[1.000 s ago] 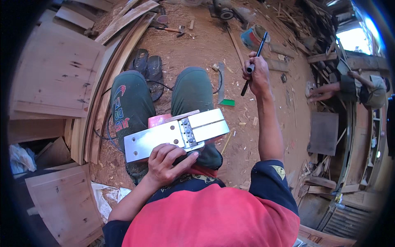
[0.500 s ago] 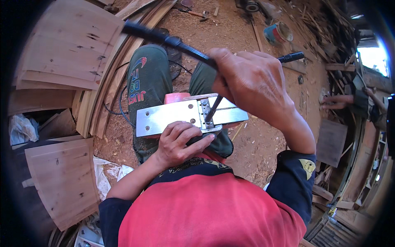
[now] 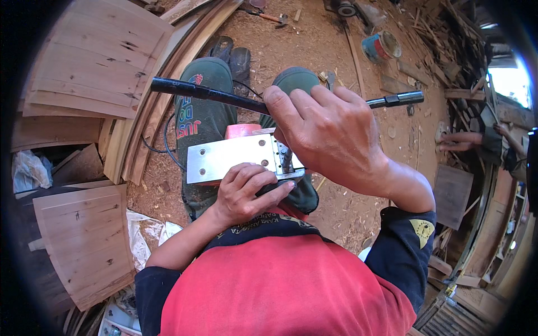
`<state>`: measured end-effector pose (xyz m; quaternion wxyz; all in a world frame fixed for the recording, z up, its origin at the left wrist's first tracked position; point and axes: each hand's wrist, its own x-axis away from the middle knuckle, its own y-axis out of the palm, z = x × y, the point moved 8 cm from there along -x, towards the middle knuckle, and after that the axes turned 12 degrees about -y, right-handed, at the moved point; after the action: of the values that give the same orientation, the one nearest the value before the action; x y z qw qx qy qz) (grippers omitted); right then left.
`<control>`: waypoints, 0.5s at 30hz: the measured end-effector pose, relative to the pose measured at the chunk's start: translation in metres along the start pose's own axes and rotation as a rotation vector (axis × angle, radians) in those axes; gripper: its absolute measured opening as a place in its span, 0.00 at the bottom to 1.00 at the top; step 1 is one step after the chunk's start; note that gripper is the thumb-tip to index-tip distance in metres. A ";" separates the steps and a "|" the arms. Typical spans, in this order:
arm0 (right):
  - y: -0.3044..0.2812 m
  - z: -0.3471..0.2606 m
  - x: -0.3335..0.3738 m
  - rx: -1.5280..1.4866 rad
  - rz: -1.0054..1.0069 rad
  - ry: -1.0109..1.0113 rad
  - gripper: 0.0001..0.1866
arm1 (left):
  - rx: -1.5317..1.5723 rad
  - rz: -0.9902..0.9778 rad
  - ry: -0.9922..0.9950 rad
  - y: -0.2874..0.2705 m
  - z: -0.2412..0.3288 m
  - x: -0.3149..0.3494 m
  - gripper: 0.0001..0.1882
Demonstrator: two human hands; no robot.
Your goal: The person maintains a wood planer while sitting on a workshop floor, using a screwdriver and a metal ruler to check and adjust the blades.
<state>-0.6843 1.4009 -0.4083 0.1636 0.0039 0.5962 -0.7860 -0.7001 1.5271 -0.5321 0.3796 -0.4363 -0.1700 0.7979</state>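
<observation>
An electric planer point(image 3: 230, 157) lies upside down across my lap, its shiny metal sole facing up and its cutter block point(image 3: 286, 162) showing in the gap. My left hand point(image 3: 246, 193) is closed around the near edge of the planer, fingertips on the sole. My right hand point(image 3: 330, 131) grips the crossbar of a long black T-shaped socket wrench point(image 3: 218, 96) above it. The wrench's shaft runs down under the hand to the cutter block. My right hand covers the planer's right end and part of the shaft.
Wooden boards point(image 3: 101, 56) and long planks lean at the left. On the shavings-covered floor lie a hammer point(image 3: 269, 17) and a paint can point(image 3: 381, 46). Scrap wood point(image 3: 448, 50) is heaped at the far right, where another person's limbs point(image 3: 465, 139) show.
The wrench's crossbar has turned counterclockwise, its left end swinging toward me. My right hand has come slightly nearer and now hides the planer's right end. My left hand stays put.
</observation>
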 end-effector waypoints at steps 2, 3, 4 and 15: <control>0.001 0.003 -0.003 -0.045 0.036 -0.036 0.15 | -0.014 0.005 0.004 0.000 0.000 0.000 0.20; 0.001 0.004 -0.004 -0.089 0.072 -0.072 0.11 | -0.015 0.005 0.003 0.000 -0.001 0.001 0.20; 0.002 0.007 -0.005 -0.091 0.073 -0.074 0.11 | -0.021 0.006 0.007 0.000 -0.001 0.002 0.20; 0.038 0.098 0.044 -1.135 1.236 -0.033 0.06 | -0.024 0.050 0.004 -0.001 0.000 0.001 0.22</control>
<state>-0.6975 1.2885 -0.4247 0.5508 0.2355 0.7892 -0.1353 -0.6996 1.5290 -0.5322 0.3546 -0.4467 -0.1680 0.8041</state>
